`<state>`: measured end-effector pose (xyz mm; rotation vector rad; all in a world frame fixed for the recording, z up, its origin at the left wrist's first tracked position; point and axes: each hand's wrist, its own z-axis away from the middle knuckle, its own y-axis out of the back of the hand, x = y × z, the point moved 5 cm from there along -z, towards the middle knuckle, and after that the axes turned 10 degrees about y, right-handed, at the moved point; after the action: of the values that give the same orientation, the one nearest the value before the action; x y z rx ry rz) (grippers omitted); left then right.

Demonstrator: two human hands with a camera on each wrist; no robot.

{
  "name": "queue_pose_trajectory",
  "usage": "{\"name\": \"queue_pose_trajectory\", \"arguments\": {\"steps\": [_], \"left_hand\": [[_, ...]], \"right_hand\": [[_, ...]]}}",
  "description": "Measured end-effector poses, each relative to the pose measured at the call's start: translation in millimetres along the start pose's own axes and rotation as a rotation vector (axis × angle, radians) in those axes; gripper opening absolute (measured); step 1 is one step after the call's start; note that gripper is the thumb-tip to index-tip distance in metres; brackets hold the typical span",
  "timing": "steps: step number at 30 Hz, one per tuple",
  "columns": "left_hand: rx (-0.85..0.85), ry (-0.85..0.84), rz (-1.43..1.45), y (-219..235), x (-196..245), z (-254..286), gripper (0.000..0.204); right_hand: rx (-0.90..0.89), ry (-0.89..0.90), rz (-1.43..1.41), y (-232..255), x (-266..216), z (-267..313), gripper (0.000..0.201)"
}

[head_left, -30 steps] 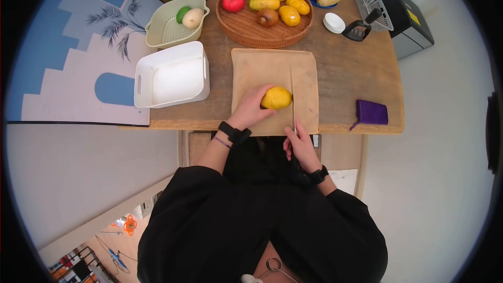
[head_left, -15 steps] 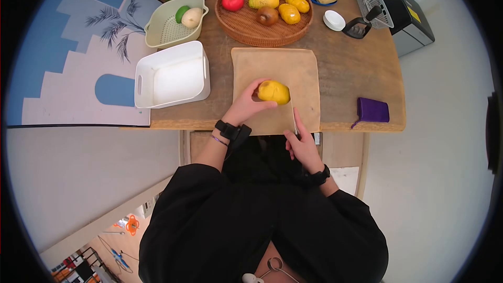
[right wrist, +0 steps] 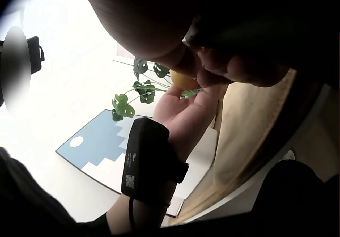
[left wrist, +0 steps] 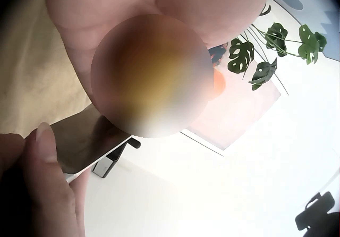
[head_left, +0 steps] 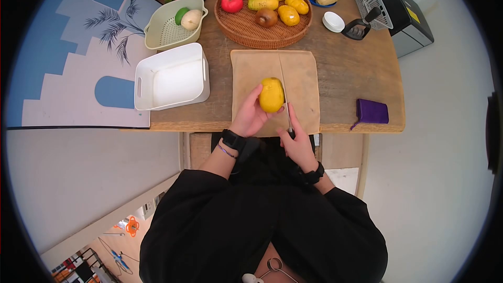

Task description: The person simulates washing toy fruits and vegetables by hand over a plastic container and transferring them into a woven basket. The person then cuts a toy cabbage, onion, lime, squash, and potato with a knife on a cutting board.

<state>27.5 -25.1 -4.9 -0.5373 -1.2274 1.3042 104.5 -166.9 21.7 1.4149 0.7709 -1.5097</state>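
In the head view my left hand (head_left: pixel 248 119) holds a yellow oval fruit or vegetable (head_left: pixel 272 94) above the cutting board (head_left: pixel 246 68), its long side running away from me. My right hand (head_left: pixel 298 144) grips a knife (head_left: pixel 286 97) by its black handle, index finger stretched towards the blade. The blade points away from me, along the right side of the yellow piece. Seen from the left wrist, the blade (left wrist: pixel 87 141) lies close below the palm, and a blurred patch hides the held piece. Dark fingers cover most of the right wrist view.
Behind the board stands a round wicker basket (head_left: pixel 236 26) with yellow pieces, two red ones and a brown one. At left are a white bin (head_left: pixel 201 81) and a pale green colander (head_left: pixel 157 39). A purple pouch (head_left: pixel 372 111) and white bowl (head_left: pixel 333 21) lie right.
My left hand has turned the yellow piece from lying sideways to pointing away from me. The knife has shifted left with my right hand, its blade now tilted slightly left.
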Motion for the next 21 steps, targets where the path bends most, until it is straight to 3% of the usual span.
{"name": "queue_pose_trajectory", "arguments": {"steps": [6, 13, 15, 16, 18, 19, 21], "left_hand": [[0.123, -0.086, 0.014, 12, 1, -6, 0.039], [0.214, -0.076, -0.085, 19, 0, -5, 0.033], [0.237, -0.095, 0.008, 19, -3, -6, 0.033], [0.237, -0.096, 0.008, 18, -3, -6, 0.033], [0.217, -0.056, 0.144, 12, -4, -6, 0.039], [0.218, -0.057, 0.145, 8, -3, -3, 0.039], [0.213, -0.01, 0.182, 1, -4, 1, 0.042]], "right_hand": [[-0.001, 0.021, 0.011, 0, -1, 6, 0.075], [0.011, 0.009, 0.002, 3, 3, 7, 0.075], [0.065, 0.326, 0.206, 3, 1, 3, 0.074], [0.064, 0.326, 0.206, 3, 0, 4, 0.074], [0.096, 0.544, 0.404, 1, -19, 8, 0.073], [0.095, 0.544, 0.404, 1, -21, 10, 0.073], [0.068, 0.333, 0.558, 2, -13, 11, 0.071]]}}
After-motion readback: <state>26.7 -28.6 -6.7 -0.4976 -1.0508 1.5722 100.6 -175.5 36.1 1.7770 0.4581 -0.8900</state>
